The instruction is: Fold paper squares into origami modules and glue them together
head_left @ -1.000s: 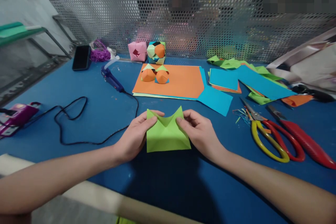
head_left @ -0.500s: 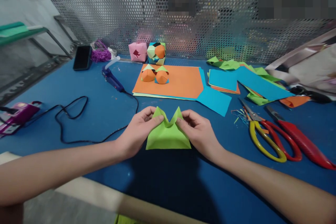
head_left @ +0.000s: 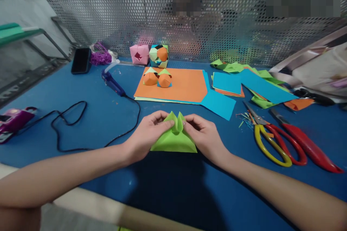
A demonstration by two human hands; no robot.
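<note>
Between my two hands is a folded piece of green paper (head_left: 173,144), its wide straight edge toward me and two pointed flaps standing up at its far side. My left hand (head_left: 151,131) pinches the left flap, thumb on the near face. On the other flap, my right hand (head_left: 202,131) grips with thumb and fingers. The two points stand close together with a narrow gap and a curled fold between them. Most fingertips are hidden behind the paper. Beyond it, two small orange folded-paper pieces (head_left: 164,80) sit on a stack of orange sheets (head_left: 187,83).
Scissors (head_left: 260,144) and a red-handled cutter (head_left: 309,144) lie at right. Blue paper squares (head_left: 227,82) and green scraps (head_left: 230,66) are behind them. At left are a glue gun (head_left: 114,83), its cord, a purple power strip (head_left: 16,122) and a phone (head_left: 81,60). Folded-paper cubes (head_left: 140,55) stand at the back.
My hands have drawn the two flaps inward, so their points are closer and the gap between them is narrower. The view has shifted slightly.
</note>
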